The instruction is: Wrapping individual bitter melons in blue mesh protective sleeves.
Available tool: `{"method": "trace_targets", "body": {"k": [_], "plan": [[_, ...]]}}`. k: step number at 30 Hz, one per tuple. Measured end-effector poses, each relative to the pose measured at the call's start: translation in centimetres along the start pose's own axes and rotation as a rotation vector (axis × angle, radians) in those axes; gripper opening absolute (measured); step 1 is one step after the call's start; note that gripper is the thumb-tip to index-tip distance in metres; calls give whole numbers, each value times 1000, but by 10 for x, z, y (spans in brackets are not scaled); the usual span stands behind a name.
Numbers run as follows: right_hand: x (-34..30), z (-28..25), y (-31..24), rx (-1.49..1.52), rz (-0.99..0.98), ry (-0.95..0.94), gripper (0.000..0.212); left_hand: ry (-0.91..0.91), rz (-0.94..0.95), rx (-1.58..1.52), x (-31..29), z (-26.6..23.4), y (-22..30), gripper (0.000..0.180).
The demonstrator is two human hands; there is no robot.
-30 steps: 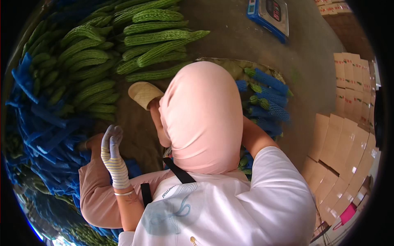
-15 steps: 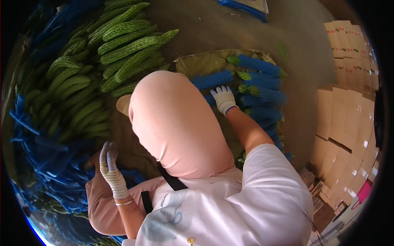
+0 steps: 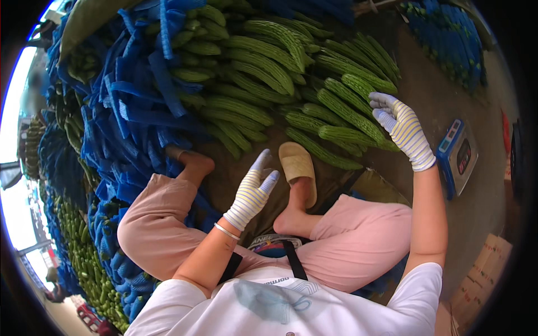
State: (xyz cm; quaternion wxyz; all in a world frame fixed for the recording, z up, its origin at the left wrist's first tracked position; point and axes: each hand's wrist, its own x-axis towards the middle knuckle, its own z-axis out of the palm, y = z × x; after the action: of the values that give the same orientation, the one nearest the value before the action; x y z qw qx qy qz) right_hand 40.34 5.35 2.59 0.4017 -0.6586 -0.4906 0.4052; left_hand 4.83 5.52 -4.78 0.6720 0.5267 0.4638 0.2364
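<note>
My left hand (image 3: 250, 194), in a striped knit glove with grey fingertips, hovers over my lap with thumb and fingers apart and nothing in it. My right hand (image 3: 408, 132), gloved the same way, reaches out at the right edge of a pile of green bitter melons (image 3: 350, 109). Its fingers are spread in a loose curve beside the melon tips. I cannot make out whether they touch one. Left of the pile lies a heap of blue foam net sleeves (image 3: 131, 106).
A blue-framed scale (image 3: 460, 157) stands right of my right forearm. Netted bitter melons (image 3: 448, 42) lie in rows at the far right. Cardboard boxes (image 3: 482, 274) are stacked at lower right. My slippered foot (image 3: 298, 168) rests before the pile.
My view has swung left. My right hand has left the netted bitter melons and come to the bare pile. My left hand has moved inward over my lap.
</note>
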Motion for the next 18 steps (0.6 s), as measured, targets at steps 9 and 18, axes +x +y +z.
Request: {"method": "trace_targets", "body": {"k": [9,18], "plan": [[242,273,-109,-366,-538,-236,52,239,-14,-304,28,-17,-14,53],[189,301,-111,7,-620,-180,28,819,426,-220,58,-77,53,51]]}}
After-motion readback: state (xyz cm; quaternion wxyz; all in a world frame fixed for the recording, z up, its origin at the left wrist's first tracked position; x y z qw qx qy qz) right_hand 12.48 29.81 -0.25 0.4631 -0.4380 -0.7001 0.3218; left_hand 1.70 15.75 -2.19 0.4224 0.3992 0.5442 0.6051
